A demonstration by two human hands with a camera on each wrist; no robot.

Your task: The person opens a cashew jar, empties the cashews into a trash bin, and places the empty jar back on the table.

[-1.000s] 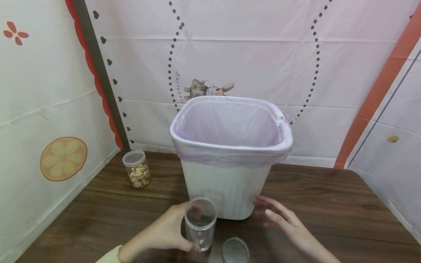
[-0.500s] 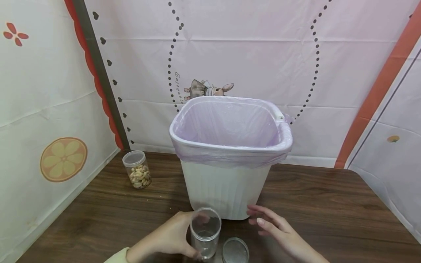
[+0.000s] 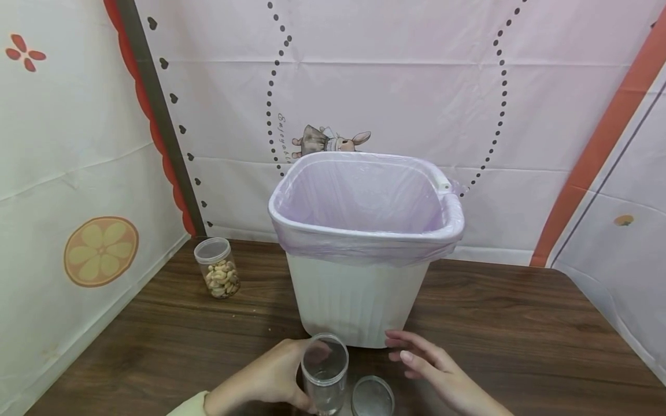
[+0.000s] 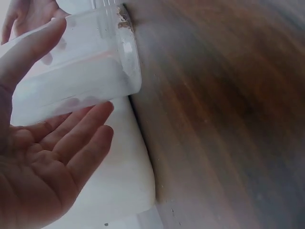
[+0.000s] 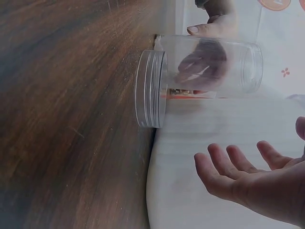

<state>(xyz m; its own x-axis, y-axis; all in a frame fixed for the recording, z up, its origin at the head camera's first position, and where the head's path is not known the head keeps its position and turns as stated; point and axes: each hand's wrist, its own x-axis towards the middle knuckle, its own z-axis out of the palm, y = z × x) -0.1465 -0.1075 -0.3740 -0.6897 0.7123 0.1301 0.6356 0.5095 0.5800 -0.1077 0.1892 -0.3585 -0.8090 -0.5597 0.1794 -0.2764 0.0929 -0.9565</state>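
Observation:
Upright in front of the bin is a clear plastic jar [image 3: 328,396] with no lid on and nothing visible inside. My left hand [image 3: 278,372] holds it from the left side, thumb at the near side and fingers around the back. In the left wrist view the jar [image 4: 76,71] lies between thumb and fingers, its base close to the tabletop. A round clear lid [image 3: 373,397] rests flat on the table just right of the jar. My right hand [image 3: 429,370] hovers right of the lid, fingers relaxed and apart, holding nothing.
A white trash bin [image 3: 359,300] with a thin purple liner stands directly behind the hands. To the left, a closed jar of cashews [image 3: 221,277] stands on the dark wood table [image 3: 520,323], with small crumbs near it. Printed cloth walls [image 3: 390,104] surround the table.
The left hand has brought the clear jar down and slightly right, beside the lid. My right hand has drifted left and a little nearer to the lid.

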